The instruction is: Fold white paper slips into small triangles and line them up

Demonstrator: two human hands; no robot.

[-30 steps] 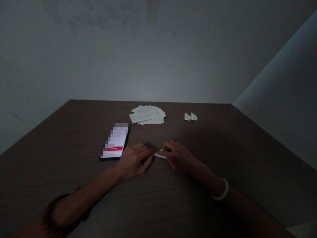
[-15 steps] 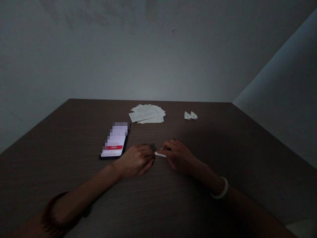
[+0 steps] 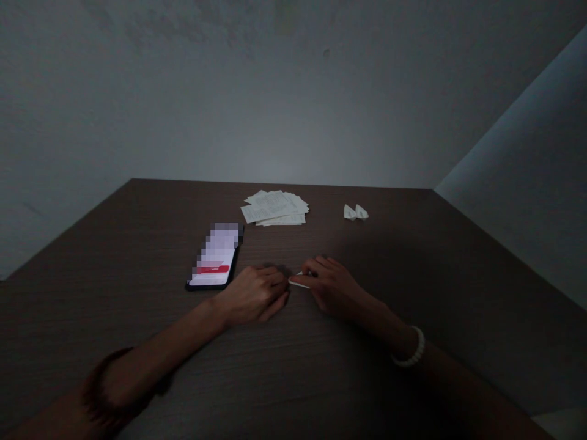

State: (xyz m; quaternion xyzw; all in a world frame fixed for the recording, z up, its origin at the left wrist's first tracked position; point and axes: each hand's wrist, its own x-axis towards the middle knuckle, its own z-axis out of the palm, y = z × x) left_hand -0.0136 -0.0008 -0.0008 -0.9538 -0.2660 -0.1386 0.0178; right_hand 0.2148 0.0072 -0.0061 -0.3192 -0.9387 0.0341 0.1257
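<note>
A small folded piece of white paper lies low over the table between my two hands, mostly hidden by fingers. My right hand is closed on it, thumb and fingers pinching it from the right. Curled beside its left end is my left hand, knuckles up and fingers bent under. Whether the left fingertips grip the paper's edge is hidden from me. A smartphone with a lit screen and a red bar rests just beyond my left wrist.
Behind the hands, a loose stack of printed paper slips lies on the dark wooden table. To its right sits a folded white paper shape with two peaks. A grey wall rises at the table's far edge.
The right thumb has shifted slightly along the folded paper, which now shows a thinner strip. The left hand stays nearly in place; the whole view has moved a little.
</note>
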